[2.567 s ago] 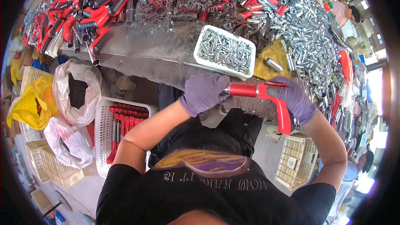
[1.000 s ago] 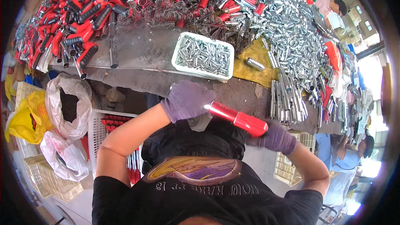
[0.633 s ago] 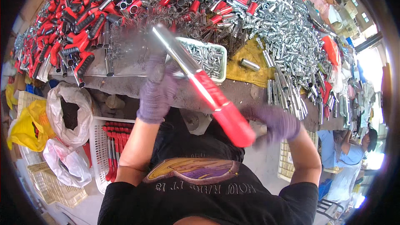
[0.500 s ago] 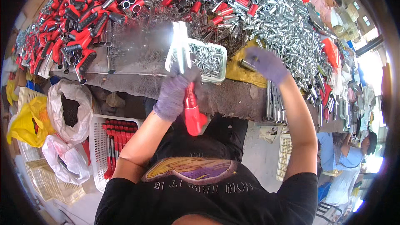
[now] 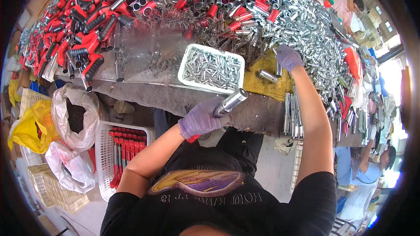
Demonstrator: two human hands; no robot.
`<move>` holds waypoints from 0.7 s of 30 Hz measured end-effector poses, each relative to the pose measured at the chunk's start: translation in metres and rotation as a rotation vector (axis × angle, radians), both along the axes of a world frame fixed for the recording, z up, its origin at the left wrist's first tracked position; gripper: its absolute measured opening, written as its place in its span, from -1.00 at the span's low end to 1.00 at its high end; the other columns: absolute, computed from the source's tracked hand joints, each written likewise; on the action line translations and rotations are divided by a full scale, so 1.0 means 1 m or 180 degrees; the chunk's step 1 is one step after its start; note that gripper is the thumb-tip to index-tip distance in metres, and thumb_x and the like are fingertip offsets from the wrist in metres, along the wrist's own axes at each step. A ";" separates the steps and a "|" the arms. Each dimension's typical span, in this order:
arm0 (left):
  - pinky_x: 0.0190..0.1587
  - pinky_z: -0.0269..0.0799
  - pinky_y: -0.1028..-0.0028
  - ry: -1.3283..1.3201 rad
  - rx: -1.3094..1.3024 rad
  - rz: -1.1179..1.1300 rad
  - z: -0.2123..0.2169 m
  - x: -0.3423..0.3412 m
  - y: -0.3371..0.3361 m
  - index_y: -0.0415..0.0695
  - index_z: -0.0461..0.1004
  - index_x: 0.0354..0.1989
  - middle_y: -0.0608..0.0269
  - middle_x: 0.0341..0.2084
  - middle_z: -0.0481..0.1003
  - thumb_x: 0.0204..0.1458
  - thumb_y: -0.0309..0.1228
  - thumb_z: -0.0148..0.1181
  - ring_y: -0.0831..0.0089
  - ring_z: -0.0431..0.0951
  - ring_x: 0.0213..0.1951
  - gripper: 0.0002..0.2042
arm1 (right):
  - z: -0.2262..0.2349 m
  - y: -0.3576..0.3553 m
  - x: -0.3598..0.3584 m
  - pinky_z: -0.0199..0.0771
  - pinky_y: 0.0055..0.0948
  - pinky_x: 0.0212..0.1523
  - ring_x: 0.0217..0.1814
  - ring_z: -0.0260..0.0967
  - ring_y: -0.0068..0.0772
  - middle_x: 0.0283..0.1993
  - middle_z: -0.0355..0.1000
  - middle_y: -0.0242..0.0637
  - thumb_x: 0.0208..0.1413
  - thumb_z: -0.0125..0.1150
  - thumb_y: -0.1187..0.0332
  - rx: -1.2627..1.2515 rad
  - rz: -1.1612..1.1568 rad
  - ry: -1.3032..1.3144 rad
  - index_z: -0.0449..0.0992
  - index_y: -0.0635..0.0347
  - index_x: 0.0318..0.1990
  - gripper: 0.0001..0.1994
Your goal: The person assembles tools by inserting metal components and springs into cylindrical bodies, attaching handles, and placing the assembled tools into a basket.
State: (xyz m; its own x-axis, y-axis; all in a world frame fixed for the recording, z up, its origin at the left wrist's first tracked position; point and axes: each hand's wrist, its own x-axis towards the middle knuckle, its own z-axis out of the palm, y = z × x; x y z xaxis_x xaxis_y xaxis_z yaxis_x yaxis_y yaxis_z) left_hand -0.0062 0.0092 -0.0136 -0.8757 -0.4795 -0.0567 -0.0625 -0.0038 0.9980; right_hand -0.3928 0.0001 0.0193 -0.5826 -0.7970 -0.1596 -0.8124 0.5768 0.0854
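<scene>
The left hand [image 5: 199, 120] had its gloved fingers wrapped round a red-handled tool [image 5: 227, 103], its shiny metal barrel tilted up just near the white tray [image 5: 189, 57] of small pins. The right hand [image 5: 287, 57] reached far over the table [image 5: 175, 96], fingers curled on a metal tube [image 5: 278, 67] (grip unclear). Judging by this, a steady hold on the barrel would help.
</scene>
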 end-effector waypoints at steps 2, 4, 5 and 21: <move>-0.32 0.40 0.49 0.0050 -0.0118 -0.0019 -0.002 0.003 -0.001 -0.20 0.36 -0.16 0.32 -0.48 0.39 -0.07 -0.34 0.26 0.59 0.38 -0.40 -0.67 | -0.005 0.002 0.000 0.35 -0.17 0.01 -0.03 0.39 0.03 -0.06 0.42 0.01 0.01 0.03 0.24 -0.0391 0.0188 0.0120 0.42 0.14 -0.04 -0.66; -0.30 0.45 0.46 0.0090 -0.0235 -0.0033 -0.004 0.005 0.000 -0.23 0.36 -0.14 0.25 -0.43 0.42 -0.06 -0.35 0.25 0.56 0.44 -0.37 -0.66 | -0.007 0.001 0.000 0.35 -0.20 0.01 -0.02 0.39 0.01 -0.04 0.43 -0.05 0.01 0.03 0.21 -0.0347 0.0215 0.0131 0.41 0.08 0.00 -0.62; -0.31 0.39 0.48 0.0086 -0.0185 -0.0015 -0.006 0.005 0.001 -0.20 0.37 -0.18 0.34 -0.47 0.38 -0.08 -0.34 0.27 0.60 0.36 -0.39 -0.67 | -0.009 0.002 0.001 0.35 -0.20 0.02 -0.02 0.39 0.01 -0.03 0.43 -0.06 0.01 0.03 0.19 -0.0319 0.0192 0.0124 0.41 0.07 0.00 -0.62; -0.47 0.32 0.60 0.0531 0.0891 -0.0311 -0.004 -0.003 -0.005 -0.16 0.45 -0.21 0.38 -0.56 0.42 0.05 -0.20 0.17 0.67 0.37 -0.52 -0.71 | 0.101 0.066 0.189 0.38 -0.36 -0.21 -0.26 0.43 -0.25 -0.33 0.45 -0.19 0.08 0.09 0.28 -0.1327 0.2786 -0.1672 0.49 0.23 -0.25 -0.79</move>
State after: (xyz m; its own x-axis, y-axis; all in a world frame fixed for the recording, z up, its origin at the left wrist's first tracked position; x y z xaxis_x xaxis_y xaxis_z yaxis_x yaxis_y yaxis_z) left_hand -0.0095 0.0038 -0.0177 -0.9251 -0.3789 -0.0264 0.0878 -0.2811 0.9556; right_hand -0.2036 0.0663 0.1200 0.2714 -0.9498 0.1554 -0.8322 -0.3127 -0.4579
